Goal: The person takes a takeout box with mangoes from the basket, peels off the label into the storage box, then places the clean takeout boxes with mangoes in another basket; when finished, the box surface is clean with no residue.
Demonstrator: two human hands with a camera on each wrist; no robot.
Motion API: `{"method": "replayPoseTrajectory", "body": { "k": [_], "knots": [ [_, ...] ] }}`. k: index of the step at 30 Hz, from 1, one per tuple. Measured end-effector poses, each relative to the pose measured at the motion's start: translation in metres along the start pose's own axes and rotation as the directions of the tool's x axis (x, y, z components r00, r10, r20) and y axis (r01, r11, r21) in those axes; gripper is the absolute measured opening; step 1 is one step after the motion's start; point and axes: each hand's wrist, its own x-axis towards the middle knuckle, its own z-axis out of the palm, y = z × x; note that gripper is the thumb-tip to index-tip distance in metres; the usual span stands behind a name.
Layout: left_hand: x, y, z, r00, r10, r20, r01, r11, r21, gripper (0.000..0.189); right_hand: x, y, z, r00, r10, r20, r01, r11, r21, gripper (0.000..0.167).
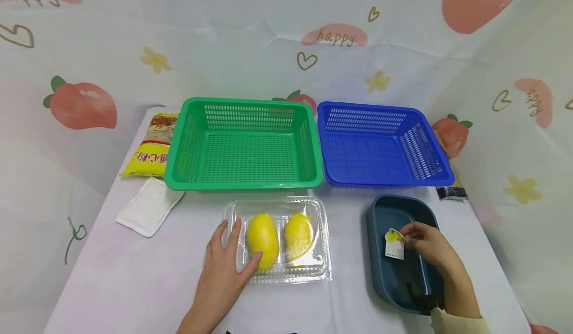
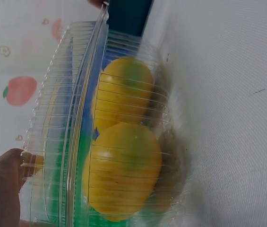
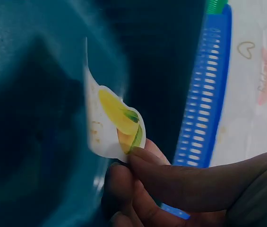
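Note:
A clear plastic clamshell box lies on the white table, with two yellow mangoes side by side in it. Over its left part my left hand is spread, fingers extended along the lid; the left wrist view shows the fruit through the ribbed plastic. At the right, my right hand pinches a small white card tag between thumb and fingers. Up close in the right wrist view, the tag carries a printed mango picture. It hangs over a dark teal tub.
A green basket and a blue basket stand along the back. Left of the green one lie a yellow food packet and a white pouch. Another packet shows partly behind the blue basket.

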Motion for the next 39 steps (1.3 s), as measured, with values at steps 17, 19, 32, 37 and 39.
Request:
{"method": "replayPoseTrajectory", "body": {
  "k": [17,19,32,37,39],
  "knots": [
    [0.002,0.000,-0.001,1.000,-0.019,-0.003,0.019,1.000,-0.006,0.082,0.009,0.001,0.009,0.999,0.050,-0.002,-0.050,0.998,-0.040,0.020],
    [0.001,0.000,-0.001,1.000,-0.020,0.000,0.020,1.000,-0.007,0.082,0.009,0.001,0.008,0.998,0.065,0.000,-0.065,0.996,-0.057,0.023],
    [0.000,0.001,0.001,0.999,-0.036,0.013,0.036,0.999,-0.002,0.081,0.011,-0.006,-0.053,0.990,-0.088,-0.113,0.063,0.975,-0.212,0.062],
    [-0.001,0.001,0.002,1.000,-0.026,-0.005,0.026,1.000,0.006,0.081,0.037,-0.005,-0.078,0.903,-0.310,-0.298,0.253,0.943,-0.217,0.061],
    [0.000,0.001,0.002,1.000,-0.018,-0.015,0.018,1.000,0.010,0.081,0.051,-0.005,-0.085,0.885,-0.327,-0.330,0.262,0.938,-0.225,0.073]
  ]
}}
